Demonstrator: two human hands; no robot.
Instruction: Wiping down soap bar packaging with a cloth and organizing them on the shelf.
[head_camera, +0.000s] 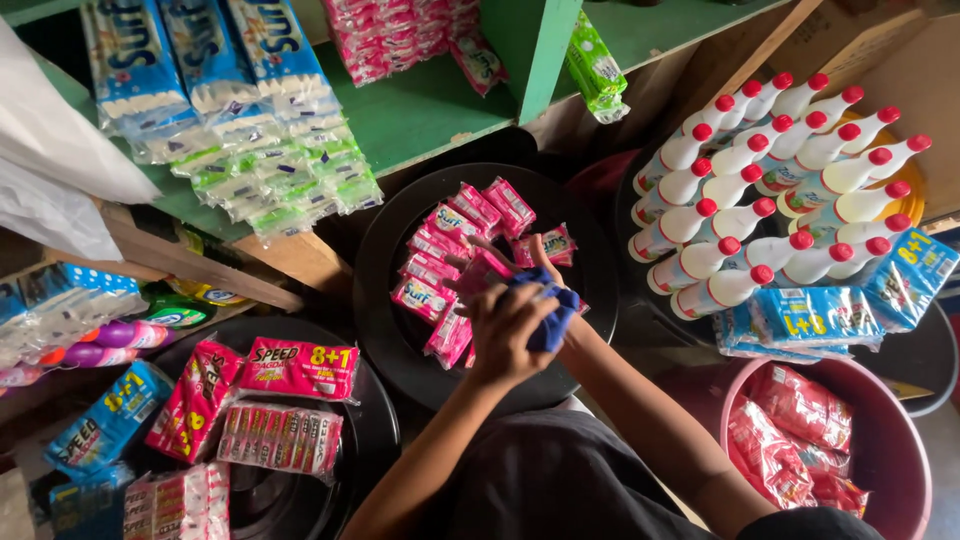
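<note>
- The green shelf (420, 110) runs across the top, painted wood with flat boards; strips of blue-and-white sachets (215, 90) hang over its front edge, and pink packets are stacked further back.
- A black round tray (385, 310) sits in the centre, matt and shallow. It holds a loose heap of small pink sachets (455, 250), glossy plastic, lying at mixed angles.
- A second black round tray (365, 440) at lower left carries pink and red packet strips (298, 368), flat and shiny, beside a blue strip.
- At upper right, white squeeze bottles with red caps (770, 200) lie in rows, their long axes slanting from lower left up to the caps at upper right. Blue packets lie just below them.
- A pink plastic tub (900, 440) at lower right, round and smooth-walled, holds red foil-like packets (790, 430).
- The left hand (505, 335) is curled shut over the blue cloth (552, 305), above the near side of the central tray.
- The right hand (545, 270) lies mostly under the cloth and the other hand; fingers reach toward the pink sachets, but I cannot tell whether it grips.
- The blue cloth is soft, bunched fabric between both hands, its long axis running roughly from lower left to upper right, over the pink sachets.
</note>
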